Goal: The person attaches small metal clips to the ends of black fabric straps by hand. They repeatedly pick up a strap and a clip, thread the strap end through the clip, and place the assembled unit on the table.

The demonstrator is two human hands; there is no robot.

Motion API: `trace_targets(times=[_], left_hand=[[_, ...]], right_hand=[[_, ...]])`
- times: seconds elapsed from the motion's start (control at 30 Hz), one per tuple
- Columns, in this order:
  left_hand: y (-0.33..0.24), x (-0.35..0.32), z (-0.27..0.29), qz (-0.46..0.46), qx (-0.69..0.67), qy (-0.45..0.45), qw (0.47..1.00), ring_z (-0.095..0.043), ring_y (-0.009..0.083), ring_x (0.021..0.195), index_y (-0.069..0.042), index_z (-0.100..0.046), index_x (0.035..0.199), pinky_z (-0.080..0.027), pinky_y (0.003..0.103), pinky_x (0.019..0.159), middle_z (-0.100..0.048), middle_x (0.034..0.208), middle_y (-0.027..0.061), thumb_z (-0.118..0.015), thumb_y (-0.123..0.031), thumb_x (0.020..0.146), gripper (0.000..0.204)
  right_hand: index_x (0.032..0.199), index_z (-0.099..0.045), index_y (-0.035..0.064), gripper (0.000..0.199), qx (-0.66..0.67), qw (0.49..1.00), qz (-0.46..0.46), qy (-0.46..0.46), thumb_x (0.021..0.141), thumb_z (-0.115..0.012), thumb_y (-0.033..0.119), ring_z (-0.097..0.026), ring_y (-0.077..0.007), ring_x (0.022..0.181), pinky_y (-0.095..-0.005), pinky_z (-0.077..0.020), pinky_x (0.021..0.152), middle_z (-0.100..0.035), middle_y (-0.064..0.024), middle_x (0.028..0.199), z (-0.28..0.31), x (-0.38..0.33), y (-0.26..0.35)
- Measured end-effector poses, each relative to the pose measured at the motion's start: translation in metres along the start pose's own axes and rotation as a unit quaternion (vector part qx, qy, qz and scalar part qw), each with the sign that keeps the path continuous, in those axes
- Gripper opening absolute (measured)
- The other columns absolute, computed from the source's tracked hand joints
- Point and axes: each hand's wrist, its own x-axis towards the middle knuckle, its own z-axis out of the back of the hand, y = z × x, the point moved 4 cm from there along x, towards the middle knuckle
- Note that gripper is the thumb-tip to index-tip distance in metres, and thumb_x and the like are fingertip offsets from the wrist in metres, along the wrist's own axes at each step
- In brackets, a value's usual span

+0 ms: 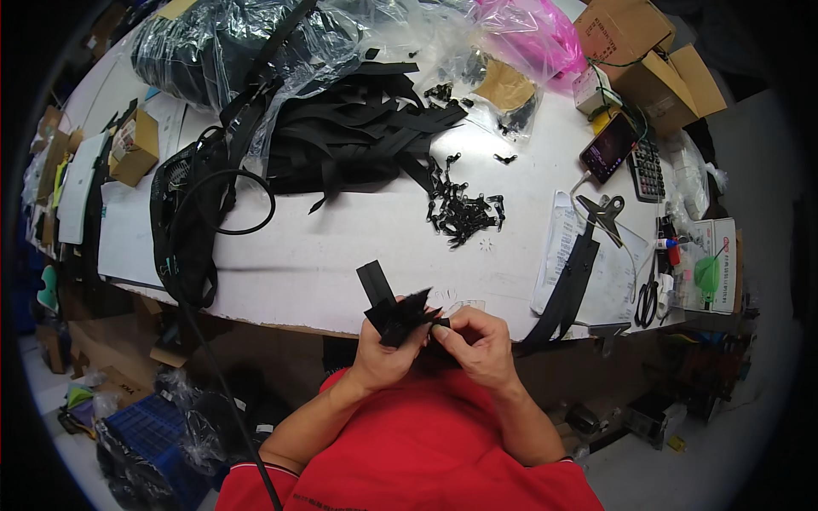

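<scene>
At the table's front edge, my left hand (pixel 380 358) is closed round a folded bundle of black zipper strips (pixel 373 283), their ends fanning out above the fingers. Close beside it, my right hand (pixel 479 345) pinches a short black strip end (pixel 441 323) between thumb and fingers. Whether a slider sits on that end is too small to tell. Beyond my hands lies a heap of small black zipper sliders (pixel 464 217). Behind it, to the left, spreads a large pile of black zipper strips (pixel 349 136). More black strips (pixel 573 285) hang over the front edge to the right.
A black bag (pixel 183 226) and a looped black cable (pixel 273 204) lie on the left. To the right are a clipboard with papers (pixel 554 255), scissors (pixel 648 298), a phone (pixel 609 146) and a calculator (pixel 648 170). Plastic bags (pixel 239 51) and cartons (pixel 673 85) line the back.
</scene>
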Motion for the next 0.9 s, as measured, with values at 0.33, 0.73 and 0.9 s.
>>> trace_targets(times=[0.33, 0.73, 0.9], left_hand=[[-0.008, -0.003, 0.001, -0.050, 0.046, 0.005, 0.998, -0.062, 0.0121, 0.077, 0.000, -0.064, 0.104, -0.051, 0.025, 0.067, -0.064, 0.090, 0.0068, -0.064, 0.006, 0.089, 0.016], [-0.009, -0.001, -0.003, 0.050, 0.002, 0.041, 0.998, -0.056, 0.0067, 0.065, -0.001, -0.061, 0.102, -0.045, 0.022, 0.058, -0.062, 0.079, 0.0009, -0.064, -0.008, 0.095, 0.010], [0.000, -0.001, 0.000, 0.147, -0.093, 0.034, 0.984, -0.053, 0.0059, 0.063, -0.003, -0.061, 0.102, -0.043, 0.022, 0.055, -0.058, 0.075, -0.0006, -0.062, -0.012, 0.097, 0.010]], right_hand=[[0.092, -0.072, 0.0010, 0.008, -0.058, 0.991, 0.125, -0.006, 0.085, -0.073, 0.003, -0.061, -0.0098, 0.068, -0.0238, -0.0480, 0.061, -0.070, -0.0063, 0.082, 0.005, 0.002, 0.010], [0.101, -0.068, 0.0008, 0.018, 0.022, 0.997, 0.065, 0.033, 0.085, -0.075, 0.005, -0.057, -0.0056, 0.067, -0.0202, -0.0467, 0.062, -0.064, -0.0011, 0.080, 0.007, -0.003, 0.004], [0.099, -0.065, 0.0000, 0.012, 0.082, 0.994, -0.019, 0.067, 0.089, -0.070, 0.004, -0.063, -0.0063, 0.077, -0.0208, -0.0499, 0.068, -0.068, -0.0038, 0.087, -0.003, -0.008, 0.007]])
